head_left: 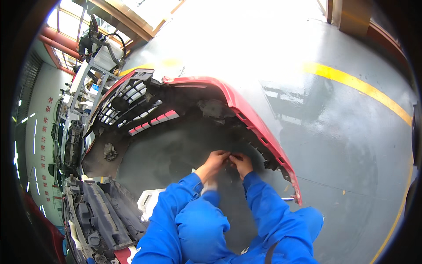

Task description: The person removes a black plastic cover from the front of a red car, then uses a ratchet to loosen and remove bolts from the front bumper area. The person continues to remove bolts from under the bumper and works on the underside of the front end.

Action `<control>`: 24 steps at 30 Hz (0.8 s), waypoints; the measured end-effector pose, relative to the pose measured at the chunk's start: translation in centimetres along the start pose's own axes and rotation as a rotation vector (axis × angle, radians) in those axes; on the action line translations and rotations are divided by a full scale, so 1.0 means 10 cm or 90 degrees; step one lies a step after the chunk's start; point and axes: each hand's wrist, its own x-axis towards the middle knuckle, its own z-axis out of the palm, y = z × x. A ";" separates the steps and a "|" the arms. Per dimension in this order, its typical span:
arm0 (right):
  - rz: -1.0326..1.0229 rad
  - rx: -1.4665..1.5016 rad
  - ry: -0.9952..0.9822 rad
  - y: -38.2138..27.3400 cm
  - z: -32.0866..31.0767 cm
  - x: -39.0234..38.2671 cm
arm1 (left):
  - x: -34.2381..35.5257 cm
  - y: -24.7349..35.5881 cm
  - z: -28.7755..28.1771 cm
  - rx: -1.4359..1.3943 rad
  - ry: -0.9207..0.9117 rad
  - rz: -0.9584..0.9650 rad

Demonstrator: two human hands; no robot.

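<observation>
While my left hand (215, 161) and right hand (242, 165) are meeting with fingers curled in, gripping what, if anything, I cannot tell, the red bumper (247, 111) is curving around ahead, its long right limb slanting down nearer my right hand.

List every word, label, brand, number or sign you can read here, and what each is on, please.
Wall: red characters running up and down it, in sideways lettering; I won't copy the wording.
Blue clothes: small white marks, too unclear to tell whether they are writing.
Bumper: no lettering that I can make out.
Elsewhere: any other text is too small or blurred to read.
</observation>
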 end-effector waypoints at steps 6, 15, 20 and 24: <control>-0.005 0.058 0.161 0.45 -0.26 0.49 | 1.02 -0.23 -0.29 0.135 0.028 -0.009; -0.165 -0.303 0.298 0.54 -0.40 0.73 | 1.70 -0.37 -0.70 0.041 -0.150 -0.016; -0.277 -0.304 0.420 0.88 -0.38 1.14 | 2.12 -0.67 -0.71 0.001 -0.172 -0.013; -0.346 -0.505 0.408 1.12 -0.46 1.31 | 2.38 -0.83 -0.68 0.129 -0.181 0.036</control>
